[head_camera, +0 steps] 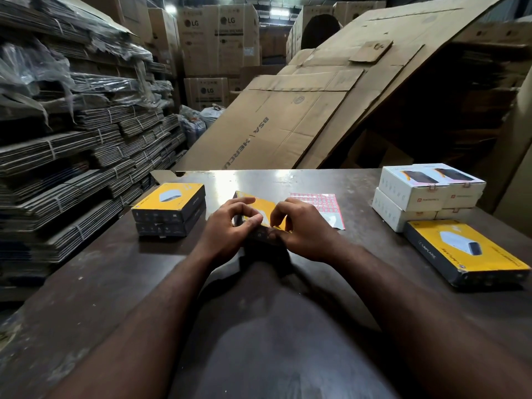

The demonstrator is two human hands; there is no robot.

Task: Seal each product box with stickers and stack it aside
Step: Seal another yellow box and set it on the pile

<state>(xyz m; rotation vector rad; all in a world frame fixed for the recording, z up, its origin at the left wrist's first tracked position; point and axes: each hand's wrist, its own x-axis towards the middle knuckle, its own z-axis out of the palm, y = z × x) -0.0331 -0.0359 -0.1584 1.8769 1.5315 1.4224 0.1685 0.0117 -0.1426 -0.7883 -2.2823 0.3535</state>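
- table [288, 298]: dark top carries all the work; task judged about midway, with one box being sealed now
- white boxes [414, 191]: far right, stacked in two layers; small reddish stickers show on the front edges of the upper ones, so these look sealed
- lone yellow box [466, 251]: lies flat just beside the white boxes; no sticker seen on it; probably waiting
- left stack [169, 208]: yellow boxes piled well apart from the hands; likely the finished pile; stickers too small to tell
- held box [266, 204]: centre of table, far end tipped up; left hand [227, 228] grasps its left side, fingers curled over the top; right hand [299, 228] pinches its near right edge; cannot tell if a sticker is under the fingertips
- sticker sheet [319, 203]: just behind the right hand; upper rows of red-bordered stickers remain; lower part peeled bare
- counts: table 1; white boxes 4 as far as visible; yellow boxes 4 (lone 1, left stack 2, held 1); sticker sheet 1; hands 2
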